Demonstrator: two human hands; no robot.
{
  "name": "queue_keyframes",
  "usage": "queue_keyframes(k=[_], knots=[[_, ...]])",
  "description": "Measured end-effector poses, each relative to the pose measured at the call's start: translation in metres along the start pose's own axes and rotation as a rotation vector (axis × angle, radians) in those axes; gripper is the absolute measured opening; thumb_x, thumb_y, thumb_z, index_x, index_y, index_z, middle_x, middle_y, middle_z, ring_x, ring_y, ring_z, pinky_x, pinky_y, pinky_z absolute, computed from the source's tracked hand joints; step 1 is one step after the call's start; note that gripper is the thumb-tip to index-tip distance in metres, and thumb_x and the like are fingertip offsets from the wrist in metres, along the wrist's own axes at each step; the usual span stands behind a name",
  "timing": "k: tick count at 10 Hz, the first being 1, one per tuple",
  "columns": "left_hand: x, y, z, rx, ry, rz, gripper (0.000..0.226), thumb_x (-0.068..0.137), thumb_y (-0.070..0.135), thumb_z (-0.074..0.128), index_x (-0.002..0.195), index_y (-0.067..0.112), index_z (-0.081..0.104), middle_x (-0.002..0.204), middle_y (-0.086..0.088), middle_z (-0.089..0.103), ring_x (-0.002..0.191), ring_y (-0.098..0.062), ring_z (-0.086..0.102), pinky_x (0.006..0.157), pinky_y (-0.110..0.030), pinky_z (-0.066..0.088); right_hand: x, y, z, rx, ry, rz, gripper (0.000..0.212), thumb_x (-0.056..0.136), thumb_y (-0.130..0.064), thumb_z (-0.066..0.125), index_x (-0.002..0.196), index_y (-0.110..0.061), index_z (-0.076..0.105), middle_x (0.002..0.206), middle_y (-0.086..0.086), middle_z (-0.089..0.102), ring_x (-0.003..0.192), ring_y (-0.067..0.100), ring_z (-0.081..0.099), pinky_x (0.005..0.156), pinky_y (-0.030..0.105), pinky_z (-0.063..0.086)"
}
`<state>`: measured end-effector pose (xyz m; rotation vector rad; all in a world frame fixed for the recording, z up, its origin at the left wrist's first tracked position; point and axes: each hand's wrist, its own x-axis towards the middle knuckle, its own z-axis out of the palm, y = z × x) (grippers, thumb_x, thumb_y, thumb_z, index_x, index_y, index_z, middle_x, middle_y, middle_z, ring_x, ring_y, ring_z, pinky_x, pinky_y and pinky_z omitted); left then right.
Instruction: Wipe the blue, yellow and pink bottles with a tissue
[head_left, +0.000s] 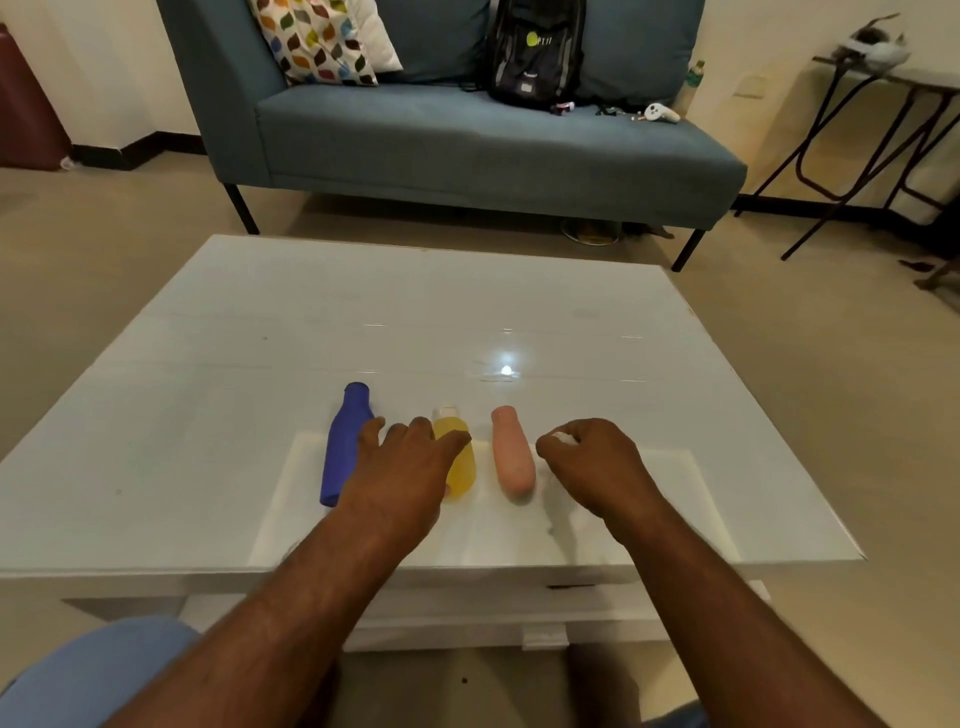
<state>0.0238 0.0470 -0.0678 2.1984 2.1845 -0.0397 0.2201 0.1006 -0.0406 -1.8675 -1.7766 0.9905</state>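
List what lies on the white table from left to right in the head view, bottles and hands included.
blue bottle → left hand → yellow bottle → pink bottle → right hand, its fingers curled round a white tissue. All three bottles lie on their sides; the left hand overlaps the blue and yellow ones.

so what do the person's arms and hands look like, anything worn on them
Both forearms are bare up to where they leave the picture: no sleeves, gloves, watch or bands. No rings show on the fingers of the left hand or the right hand.
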Motion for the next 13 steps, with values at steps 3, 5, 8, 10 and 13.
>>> queue_keyframes(k=[3, 5, 8, 10, 13], knots=[[-0.002, -0.008, -0.002, -0.053, -0.064, 0.005, 0.071, 0.094, 0.040, 0.062, 0.152, 0.041, 0.021, 0.151, -0.003, 0.040, 0.136, -0.024, 0.043, 0.117, -0.050, 0.023, -0.020, 0.022, -0.017, -0.251, -0.076, -0.168, 0.038, 0.103, -0.006, 0.050, 0.134, -0.018, 0.068, 0.131, 0.000, 0.068, 0.112, 0.016, 0.065, 0.093, 0.024, 0.050], [-0.014, -0.030, -0.013, -0.014, -0.097, -0.121, 0.083, 0.092, 0.051, 0.060, 0.156, 0.039, 0.009, 0.162, -0.010, 0.021, 0.145, -0.031, 0.029, 0.115, -0.050, 0.027, -0.038, 0.030, -0.022, -0.336, -0.068, -0.233, 0.015, 0.095, -0.018, 0.073, 0.107, -0.024, 0.075, 0.108, -0.007, 0.071, 0.091, 0.011, 0.067, 0.079, 0.023, 0.054], [-0.021, -0.040, -0.018, -0.034, -0.083, -0.172, 0.089, 0.089, 0.052, 0.064, 0.156, 0.037, 0.007, 0.163, -0.011, 0.019, 0.144, -0.030, 0.031, 0.114, -0.047, 0.030, -0.042, 0.026, 0.003, -0.601, -0.175, -0.266, 0.025, 0.099, -0.021, 0.068, 0.124, -0.019, 0.074, 0.125, 0.004, 0.065, 0.111, 0.021, 0.067, 0.083, 0.020, 0.042], [-0.028, -0.032, -0.024, -0.094, -0.064, -0.143, 0.090, 0.091, 0.048, 0.064, 0.157, 0.037, 0.004, 0.165, -0.011, 0.012, 0.149, -0.031, 0.021, 0.117, -0.046, 0.024, -0.052, 0.031, -0.004, -0.513, -0.133, -0.242, 0.038, 0.094, -0.037, 0.074, 0.131, -0.031, 0.067, 0.129, -0.004, 0.061, 0.111, 0.018, 0.064, 0.091, 0.029, 0.051], [-0.040, -0.013, -0.033, -0.179, -0.002, -0.110, 0.089, 0.092, 0.050, 0.062, 0.158, 0.036, 0.003, 0.165, -0.009, 0.014, 0.151, -0.031, 0.018, 0.118, -0.047, 0.026, -0.065, 0.045, -0.026, -0.312, 0.060, -0.192, 0.065, 0.094, -0.056, 0.071, 0.150, -0.030, 0.049, 0.145, -0.003, 0.054, 0.122, 0.017, 0.064, 0.103, 0.036, 0.054]])
